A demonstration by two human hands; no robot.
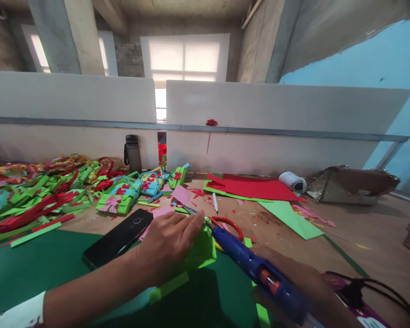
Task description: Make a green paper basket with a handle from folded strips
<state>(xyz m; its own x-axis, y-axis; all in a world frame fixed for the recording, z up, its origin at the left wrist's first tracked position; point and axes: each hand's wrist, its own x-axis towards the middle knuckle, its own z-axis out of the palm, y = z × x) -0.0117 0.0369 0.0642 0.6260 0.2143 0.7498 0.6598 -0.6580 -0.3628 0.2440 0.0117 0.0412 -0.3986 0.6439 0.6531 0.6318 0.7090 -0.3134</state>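
The green paper box [201,250] sits between my two hands, over the dark green sheet [71,246] at the near side of the desk [348,228]. I have the left hand [174,237] bent over the box's upper left part, its fingers drawn close together and holding the paper; the thumb is hidden, so I cannot tell where it presses. The right hand [294,273] lies to the right of the box, closed around a blue glue gun [239,250] — partly blurred and covered by the tool, so I cannot make out each finger. The nozzle points at the box's top right edge, close to my left fingertips; whether it touches, I cannot tell.

Scissors with a red handle [237,225] lie just behind the nozzle — a white marker [215,202] is farther back. A black phone [119,239] rests beside the left forearm, and a light green strip [169,288] lies below the left hand.
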